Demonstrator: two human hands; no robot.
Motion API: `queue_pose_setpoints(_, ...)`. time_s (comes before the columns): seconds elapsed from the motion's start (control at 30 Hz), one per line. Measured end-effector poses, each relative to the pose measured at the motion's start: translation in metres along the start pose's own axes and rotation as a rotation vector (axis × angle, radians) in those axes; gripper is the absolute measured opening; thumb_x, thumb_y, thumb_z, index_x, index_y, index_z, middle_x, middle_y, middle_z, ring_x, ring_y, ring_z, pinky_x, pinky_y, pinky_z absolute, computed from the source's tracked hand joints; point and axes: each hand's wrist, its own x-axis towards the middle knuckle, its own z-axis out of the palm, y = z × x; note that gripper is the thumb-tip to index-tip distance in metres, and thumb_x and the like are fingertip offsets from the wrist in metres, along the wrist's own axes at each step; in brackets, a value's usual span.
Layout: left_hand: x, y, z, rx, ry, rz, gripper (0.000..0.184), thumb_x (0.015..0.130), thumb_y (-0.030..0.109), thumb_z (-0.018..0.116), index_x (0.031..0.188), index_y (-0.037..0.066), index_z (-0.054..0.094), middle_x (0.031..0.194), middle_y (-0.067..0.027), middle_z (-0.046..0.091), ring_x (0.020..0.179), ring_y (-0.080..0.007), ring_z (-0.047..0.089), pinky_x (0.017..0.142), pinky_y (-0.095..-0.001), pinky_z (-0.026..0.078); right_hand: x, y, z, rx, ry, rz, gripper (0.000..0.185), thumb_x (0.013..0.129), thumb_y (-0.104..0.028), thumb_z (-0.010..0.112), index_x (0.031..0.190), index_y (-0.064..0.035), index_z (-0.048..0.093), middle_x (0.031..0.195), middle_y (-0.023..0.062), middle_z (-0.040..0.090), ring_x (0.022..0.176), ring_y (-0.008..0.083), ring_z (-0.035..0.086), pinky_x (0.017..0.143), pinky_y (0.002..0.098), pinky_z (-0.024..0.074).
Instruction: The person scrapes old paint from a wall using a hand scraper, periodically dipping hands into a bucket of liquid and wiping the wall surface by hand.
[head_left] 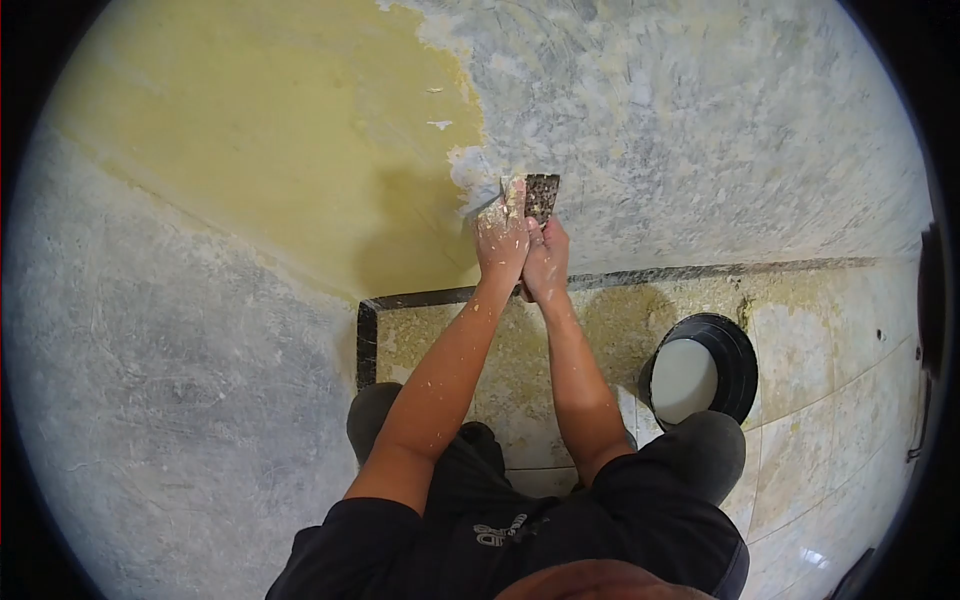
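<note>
Both hands are together at the wall, right by the ragged edge of the yellow paint (300,120). My left hand (500,235), spattered with pale flecks, presses near the blade of a scraper (541,196). Around the scraper's handle, my right hand (547,260) is closed. The dark blade is speckled with paint bits and points up the wall. What exactly the left fingers grip is partly hidden, but they are closed against the scraper.
A black bucket (743,365) with whitish liquid stands on the tiled floor (790,440) at the right. Yellow flakes cover the floor along the dark skirting (640,277). Bare grey wall (170,360) lies at the left. My bent knees are below.
</note>
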Motion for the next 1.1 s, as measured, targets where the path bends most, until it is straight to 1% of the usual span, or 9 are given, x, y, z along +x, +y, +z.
queue_pose_setpoints(0.23, -0.014, -0.002, 0.016, -0.032, -0.035, -0.060, 0.045, 0.088, 0.011, 0.051, 0.132, 0.005, 0.043, 0.091, -0.0198, 0.061, 0.074, -0.0359, 0.059, 0.066, -0.0455, 0.047, -0.007, 0.025, -0.007, 0.030, -0.014, -0.066, 0.017, 0.096, -0.009, 0.043, 0.103, 0.0002, 0.056, 0.092, 0.0072, 0.063, 0.084, 0.0120, 0.053, 0.077, 0.0283, 0.0440)
queue_pose_setpoints(0.3, 0.021, 0.008, -0.015, -0.301, -0.208, -0.319, 0.045, 0.091, 0.015, 0.048, 0.134, 0.005, 0.041, 0.091, -0.0219, 0.060, 0.077, -0.0364, 0.059, 0.065, -0.0479, 0.045, 0.010, -0.021, -0.007, -0.236, -0.039, -0.179, 0.019, 0.093, -0.013, 0.048, 0.102, 0.0025, 0.055, 0.085, 0.0201, 0.063, 0.073, 0.0270, 0.058, 0.070, 0.0351, 0.0457)
queue_pose_setpoints(0.33, 0.020, 0.010, -0.016, -0.203, 0.048, -0.186, 0.039, 0.095, 0.026, 0.043, 0.127, 0.003, 0.048, 0.090, -0.0234, 0.060, 0.076, -0.0394, 0.058, 0.065, -0.0499, 0.043, 0.016, -0.030, -0.006, -0.208, -0.068, -0.055, 0.019, 0.091, -0.012, 0.050, 0.099, 0.0038, 0.055, 0.082, 0.0238, 0.061, 0.070, 0.0338, 0.059, 0.068, 0.0375, 0.0460)
queue_pose_setpoints(0.6, -0.010, -0.006, 0.007, -0.582, 0.079, -0.450, 0.050, 0.094, 0.044, 0.045, 0.085, -0.002, 0.064, 0.075, -0.0208, 0.062, 0.071, -0.0365, 0.058, 0.066, -0.0429, 0.043, -0.015, -0.006, 0.010, -0.093, 0.034, 0.050, 0.021, 0.090, -0.006, 0.048, 0.106, 0.0032, 0.057, 0.092, 0.0193, 0.064, 0.083, 0.0261, 0.061, 0.075, 0.0347, 0.0456)
queue_pose_setpoints(0.8, 0.028, 0.014, -0.053, -0.678, -0.090, -0.776, 0.048, 0.095, 0.043, 0.045, 0.087, -0.001, 0.063, 0.071, -0.0197, 0.059, 0.065, -0.0329, 0.055, 0.063, -0.0419, 0.043, -0.007, -0.029, 0.022, -0.130, 0.056, -0.105, 0.015, 0.093, -0.007, 0.045, 0.099, 0.0018, 0.056, 0.081, 0.0086, 0.062, 0.071, 0.0150, 0.053, 0.068, 0.0305, 0.0439)
queue_pose_setpoints(0.9, 0.055, -0.007, -0.059, -0.509, 0.128, -0.401, 0.048, 0.097, 0.042, 0.040, 0.090, 0.001, 0.063, 0.068, -0.0195, 0.056, 0.064, -0.0339, 0.054, 0.061, -0.0424, 0.042, 0.025, -0.072, 0.029, -0.379, -0.034, -0.361, 0.015, 0.093, -0.008, 0.045, 0.097, 0.0023, 0.056, 0.074, 0.0086, 0.060, 0.061, 0.0154, 0.053, 0.058, 0.0298, 0.0441)
queue_pose_setpoints(0.93, 0.055, -0.008, -0.064, -0.506, 0.128, -0.402, 0.048, 0.097, 0.042, 0.040, 0.090, 0.001, 0.063, 0.068, -0.0195, 0.056, 0.064, -0.0339, 0.054, 0.061, -0.0424, 0.042, 0.027, -0.089, 0.031, -0.217, -0.114, -0.103, 0.015, 0.094, -0.011, 0.045, 0.093, 0.0023, 0.054, 0.066, 0.0100, 0.057, 0.048, 0.0170, 0.051, 0.046, 0.0306, 0.0417)
queue_pose_setpoints(1.07, 0.088, -0.009, -0.096, -0.533, 0.204, -0.358, 0.052, 0.098, 0.042, 0.038, 0.081, -0.001, 0.060, 0.062, -0.0193, 0.052, 0.057, -0.0348, 0.046, 0.059, -0.0415, 0.042, 0.034, -0.099, 0.051, -0.187, -0.011, -0.304, 0.017, 0.095, -0.013, 0.044, 0.090, 0.0015, 0.051, 0.061, 0.0090, 0.054, 0.040, 0.0158, 0.048, 0.039, 0.0328, 0.0382)
queue_pose_setpoints(1.1, 0.100, -0.004, -0.118, -0.547, 0.192, -0.382, 0.054, 0.097, 0.044, 0.038, 0.078, -0.002, 0.060, 0.061, -0.0202, 0.053, 0.057, -0.0352, 0.047, 0.059, -0.0418, 0.042, 0.040, -0.127, 0.054, -0.221, -0.050, -0.259, 0.015, 0.091, -0.011, 0.047, 0.092, 0.0026, 0.053, 0.071, 0.0181, 0.057, 0.061, 0.0315, 0.052, 0.054, 0.0395, 0.0411)
